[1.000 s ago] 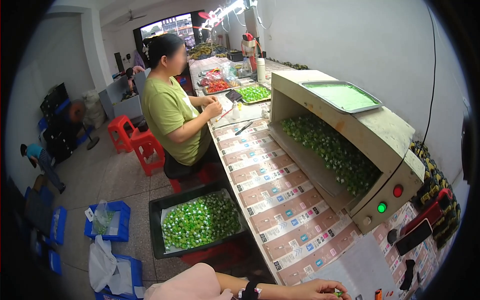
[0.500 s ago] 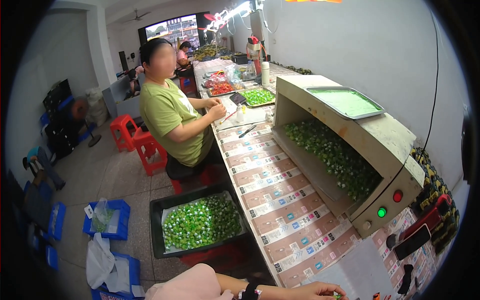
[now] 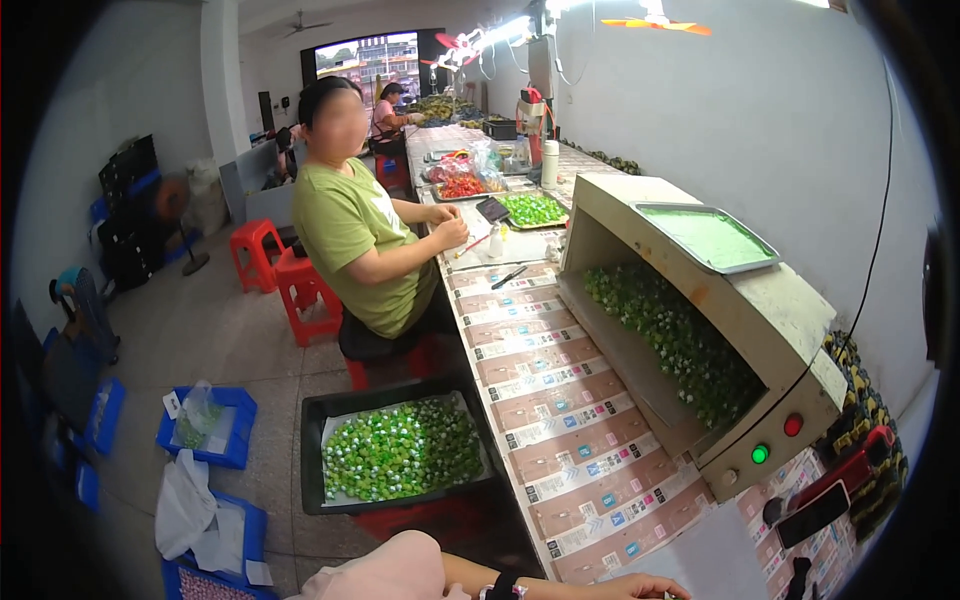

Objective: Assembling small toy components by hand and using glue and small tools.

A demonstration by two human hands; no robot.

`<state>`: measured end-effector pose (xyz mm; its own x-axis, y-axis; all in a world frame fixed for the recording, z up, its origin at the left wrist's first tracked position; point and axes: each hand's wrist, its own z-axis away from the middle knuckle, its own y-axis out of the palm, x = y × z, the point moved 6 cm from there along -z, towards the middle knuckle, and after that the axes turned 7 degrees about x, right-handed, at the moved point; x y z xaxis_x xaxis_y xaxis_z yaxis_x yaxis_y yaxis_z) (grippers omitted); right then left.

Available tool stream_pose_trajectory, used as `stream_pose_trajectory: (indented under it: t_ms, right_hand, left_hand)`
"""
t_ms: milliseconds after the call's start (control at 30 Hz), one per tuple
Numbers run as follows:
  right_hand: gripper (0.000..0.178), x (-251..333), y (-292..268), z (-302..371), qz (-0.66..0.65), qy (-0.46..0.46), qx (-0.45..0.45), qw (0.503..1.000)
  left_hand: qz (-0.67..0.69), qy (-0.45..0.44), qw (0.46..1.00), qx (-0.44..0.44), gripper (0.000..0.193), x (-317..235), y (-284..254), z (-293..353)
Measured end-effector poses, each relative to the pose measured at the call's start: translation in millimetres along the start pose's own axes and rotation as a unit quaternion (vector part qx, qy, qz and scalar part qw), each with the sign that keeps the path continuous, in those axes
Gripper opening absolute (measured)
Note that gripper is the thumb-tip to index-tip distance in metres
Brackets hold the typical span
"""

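Note:
My left hand (image 3: 640,586) is at the lower edge, beside a pale sheet (image 3: 700,550) on the bench. Its fingers are bent inward, and the picture's edge cuts off the fingertips, so whatever they pinch cannot be made out. A dark band and a beaded bracelet (image 3: 502,588) circle the wrist, below a pale pink sleeve (image 3: 385,572). My right hand is out of the picture. Beyond the sheet stands a beige box-shaped machine (image 3: 640,235) with an open front, and many small green-and-white pieces (image 3: 680,340) lie inside it. A tray of pale green material (image 3: 710,235) rests on its top.
A black crate (image 3: 312,450) of green pieces stands left of the bench (image 3: 560,420). A co-worker in a green shirt (image 3: 350,240) sits farther along. Blue bins (image 3: 240,430) and red stools (image 3: 310,300) are on the floor. A phone (image 3: 812,515) lies at the right.
The view has shifted slightly, so the scene sits a little differently in the picture. My left hand now shows less above the lower edge; a small green bit seen earlier at its fingertips is cut off.

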<state>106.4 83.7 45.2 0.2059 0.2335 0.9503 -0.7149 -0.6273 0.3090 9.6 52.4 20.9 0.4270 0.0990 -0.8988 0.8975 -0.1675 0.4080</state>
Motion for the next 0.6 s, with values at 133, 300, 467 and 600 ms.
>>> stream_pose_trajectory:
  t_ms: [133, 300, 467, 600]
  right_hand:
    - [0.018, -5, -3, 0, -0.009, 0.004, 0.008, 1.000]
    - [0.018, -13, -13, -1, -0.029, 0.019, 0.024, 0.999]
    - [0.018, -15, -12, -4, -0.041, 0.018, 0.027, 0.999]
    - [0.019, -13, -8, -5, -0.051, 0.019, 0.035, 0.998]
  left_hand:
    - [-0.002, 0.000, 1.000, 0.009, 0.032, -2, -1, 2]
    - [0.034, -0.007, 0.999, 0.021, 0.036, 5, 1, 1]
    - [0.004, 0.006, 1.000, 0.028, 0.037, 3, 1, -1]
    - [0.010, 0.006, 0.999, 0.034, 0.037, 2, 0, -1]
